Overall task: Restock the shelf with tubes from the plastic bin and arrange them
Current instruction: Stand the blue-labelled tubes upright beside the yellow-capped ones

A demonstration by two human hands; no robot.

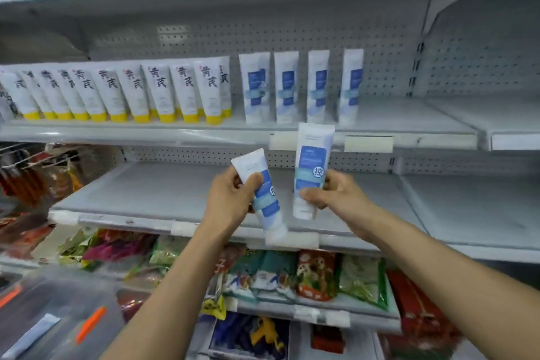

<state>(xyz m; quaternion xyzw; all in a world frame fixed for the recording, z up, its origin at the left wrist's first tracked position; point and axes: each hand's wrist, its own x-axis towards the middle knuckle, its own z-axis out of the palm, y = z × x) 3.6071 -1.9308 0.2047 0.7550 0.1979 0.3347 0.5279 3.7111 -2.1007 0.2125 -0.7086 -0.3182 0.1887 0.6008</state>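
From the head camera I see both hands raised in front of the shelving. My left hand has its fingers curled round a blue-and-white tube, which tilts with its cap end down and to the right. My right hand grips a second tube of the same kind, thumb on the front and the other fingers wrapped behind. This one stands nearly upright, cap down. The two tubes are just beside each other, and I cannot tell whether their lower ends touch.

Above them, on the shelf, four matching tubes stand in a row, cap down, slightly apart. To their left is a tight row of white tubes with yellow caps.

The plastic bin sits blurred at lower left, with one more tube lying inside it. Snack packets fill the shelves lower down.
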